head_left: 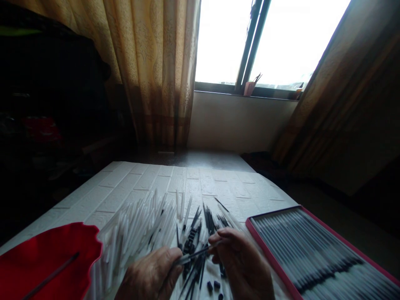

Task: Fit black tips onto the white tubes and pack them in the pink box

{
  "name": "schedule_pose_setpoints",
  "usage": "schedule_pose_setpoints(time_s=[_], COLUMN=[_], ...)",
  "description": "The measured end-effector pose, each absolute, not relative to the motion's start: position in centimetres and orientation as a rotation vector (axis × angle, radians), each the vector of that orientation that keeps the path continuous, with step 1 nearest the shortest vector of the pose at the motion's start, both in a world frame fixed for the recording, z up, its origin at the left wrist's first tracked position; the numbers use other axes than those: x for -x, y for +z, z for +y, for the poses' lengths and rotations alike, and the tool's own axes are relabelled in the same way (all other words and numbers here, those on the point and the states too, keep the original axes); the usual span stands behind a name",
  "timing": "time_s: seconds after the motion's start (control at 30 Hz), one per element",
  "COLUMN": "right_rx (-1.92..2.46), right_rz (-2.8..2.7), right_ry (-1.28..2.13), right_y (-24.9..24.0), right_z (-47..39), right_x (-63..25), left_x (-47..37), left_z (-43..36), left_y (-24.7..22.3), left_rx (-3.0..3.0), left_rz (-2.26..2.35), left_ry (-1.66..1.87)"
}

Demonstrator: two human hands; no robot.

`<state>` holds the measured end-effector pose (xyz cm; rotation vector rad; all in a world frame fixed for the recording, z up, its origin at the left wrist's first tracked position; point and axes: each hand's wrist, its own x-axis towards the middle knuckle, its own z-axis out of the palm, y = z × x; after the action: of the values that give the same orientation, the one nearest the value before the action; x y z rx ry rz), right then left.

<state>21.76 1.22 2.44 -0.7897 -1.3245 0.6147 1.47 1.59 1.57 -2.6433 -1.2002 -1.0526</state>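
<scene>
Red bowl holds one rod (slanted); pink-edged box, rowed pens; hands, tube.

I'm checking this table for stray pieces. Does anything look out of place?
Possibly: one slender stick lies alone in the visible part of the red wavy-rimmed container, apart from the clear tubes grouped beside it. A few small dark caps lie loose near the right hand, separate from the main black pile.

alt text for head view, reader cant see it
Left hand and right hand hold a slim rod above dark sticks on a white table, with clear tubes and a red bowl at left, a pink-edged tray of rods at right.
</scene>
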Motion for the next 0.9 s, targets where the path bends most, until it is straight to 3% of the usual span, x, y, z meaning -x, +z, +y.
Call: schedule_pose_setpoints(time_s=[0.3, 0.57, 0.73, 0.9], right_rx=[0.725, 1.403, 1.545, 1.663], right_rz=[-1.926, -2.353, -2.591, -2.775], right_ry=[0.473, 0.46, 0.523, 0.324], right_y=[2.8, 3.0, 3.6, 2.5], right_z=[2.5, 3.0, 2.7, 2.9], right_x=[-23.0, -25.9, -25.5, -24.3], left_x=[-1.5, -1.6, -1.7, -1.7], left_z=[1.4, 1.5, 1.6, 1.8], left_y=[1.4, 1.8, 1.7, 1.5], left_rx=[2.636, 2.614, 2.606, 2.683], left_rz=[-1.211, -1.172, -1.152, -1.162], left_ry=[-1.139, -1.145, -1.122, -1.08])
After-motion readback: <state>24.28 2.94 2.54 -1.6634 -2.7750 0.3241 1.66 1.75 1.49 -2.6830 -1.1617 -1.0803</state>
